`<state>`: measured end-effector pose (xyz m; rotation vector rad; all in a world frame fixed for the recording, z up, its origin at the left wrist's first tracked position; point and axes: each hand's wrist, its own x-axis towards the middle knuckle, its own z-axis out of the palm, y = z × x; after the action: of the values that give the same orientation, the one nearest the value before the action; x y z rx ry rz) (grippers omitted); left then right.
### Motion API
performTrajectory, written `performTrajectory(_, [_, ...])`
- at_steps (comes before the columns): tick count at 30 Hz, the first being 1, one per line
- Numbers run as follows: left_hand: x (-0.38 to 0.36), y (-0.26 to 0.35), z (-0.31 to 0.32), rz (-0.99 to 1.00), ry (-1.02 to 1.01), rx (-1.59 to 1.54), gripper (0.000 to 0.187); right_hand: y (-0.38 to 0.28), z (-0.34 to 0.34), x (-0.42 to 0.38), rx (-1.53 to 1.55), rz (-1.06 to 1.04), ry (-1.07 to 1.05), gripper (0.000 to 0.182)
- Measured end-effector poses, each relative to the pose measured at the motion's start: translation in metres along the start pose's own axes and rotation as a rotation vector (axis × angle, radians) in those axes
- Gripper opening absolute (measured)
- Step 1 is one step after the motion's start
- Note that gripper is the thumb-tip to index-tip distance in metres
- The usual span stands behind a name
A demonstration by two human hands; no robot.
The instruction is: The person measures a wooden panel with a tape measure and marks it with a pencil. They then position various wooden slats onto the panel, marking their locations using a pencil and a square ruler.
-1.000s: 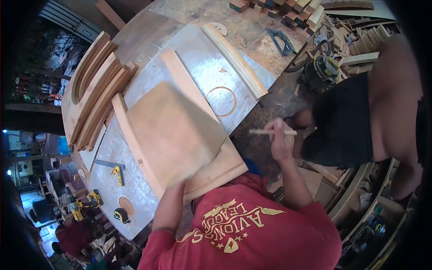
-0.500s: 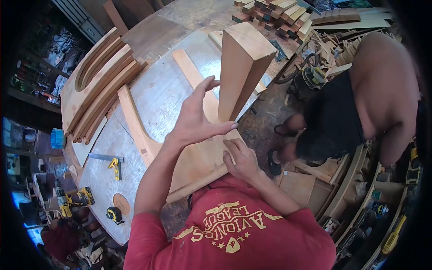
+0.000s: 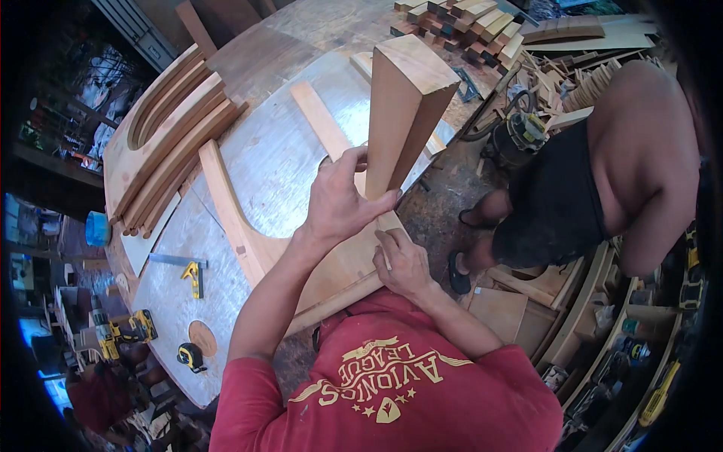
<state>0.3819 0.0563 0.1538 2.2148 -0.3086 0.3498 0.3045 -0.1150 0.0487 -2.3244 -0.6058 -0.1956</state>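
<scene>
An upright wooden block (image 3: 407,98) rises over the corner of a curved wooden frame (image 3: 324,279) on the metal-topped table (image 3: 166,301). My left hand (image 3: 339,196) is wrapped round the block's lower part, thumb at its near side and fingers at its left side. Below and to the right, my right hand (image 3: 403,264) has its fingers bent at the frame's near right corner, close under the block. Whether those fingers pinch anything small is hidden.
Curved wooden pieces (image 3: 169,151) are stacked at the left. A combination square (image 3: 192,279), a tape measure (image 3: 190,357) and drills (image 3: 113,335) lie near the table's left edge. Another person (image 3: 572,188) stands at the right. Wood sticks (image 3: 474,26) are piled at the back.
My left hand has closed from a wide spread onto the lower block. The other person has shifted slightly. My right hand has barely moved.
</scene>
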Motion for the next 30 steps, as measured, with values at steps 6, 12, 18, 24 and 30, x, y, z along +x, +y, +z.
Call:
performTrajectory(6, [0.003, 0.002, -0.002, -0.021, 0.003, 0.055, 0.055, 0.004, 0.016, 0.011, 0.015, -0.032, 0.077, 0.031])
performTrajectory(12, [0.005, 0.001, -0.002, -0.022, -0.012, 0.079, 0.052, -0.003, 0.025, 0.032, -0.023, 0.035, 0.082, 0.031])
performTrajectory(18, [0.006, 0.002, -0.002, -0.030, -0.021, 0.081, 0.052, -0.003, -0.001, 0.006, 0.004, 0.051, -0.014, 0.031])
performTrajectory(24, [0.007, 0.002, -0.002, -0.043, -0.037, 0.111, 0.052, -0.001, 0.020, 0.028, 0.008, 0.008, 0.101, 0.032])
performTrajectory(30, [0.008, -0.002, 0.001, -0.028, -0.027, 0.060, 0.054, -0.006, 0.001, 0.015, -0.054, 0.075, -0.044, 0.031])
